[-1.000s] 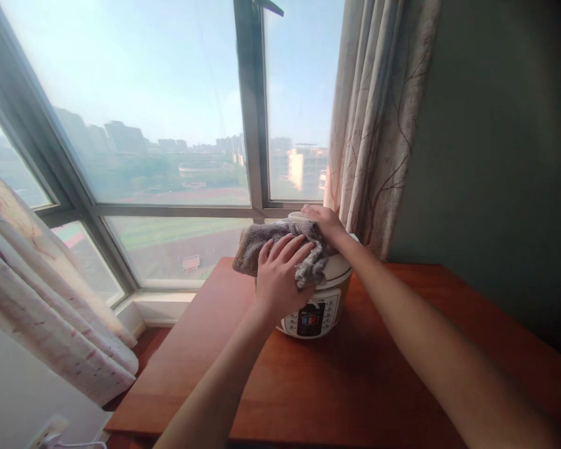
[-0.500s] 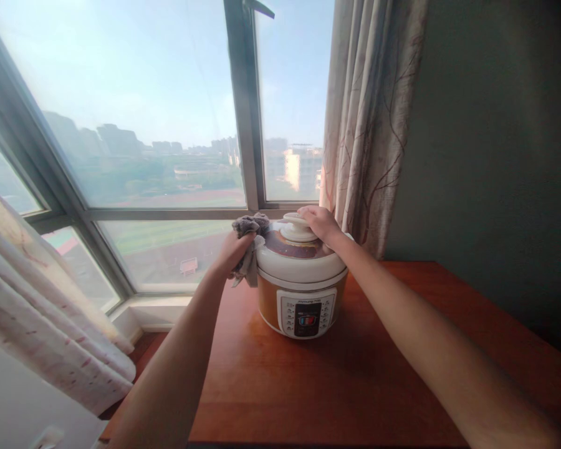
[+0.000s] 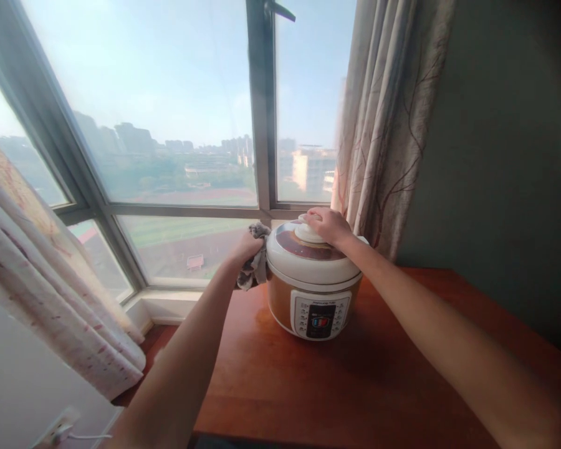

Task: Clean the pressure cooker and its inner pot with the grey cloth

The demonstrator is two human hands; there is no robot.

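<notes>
- Your left hand (image 3: 249,245): bare, fingers mostly hidden from view
- Your right hand (image 3: 330,226): bare, slim fingers, nails too small to make out
- Your left forearm (image 3: 187,349): bare, smooth, narrow at wrist, wider lower down
- Your right forearm (image 3: 425,318): bare, tapered, blurry toward bottom corner

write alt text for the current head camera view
A left hand holds a gray cloth at the side of a white-and-brown cooker, while the right hand rests on its lid knob. The cooker stands on a reddish-brown table near a window.
</notes>
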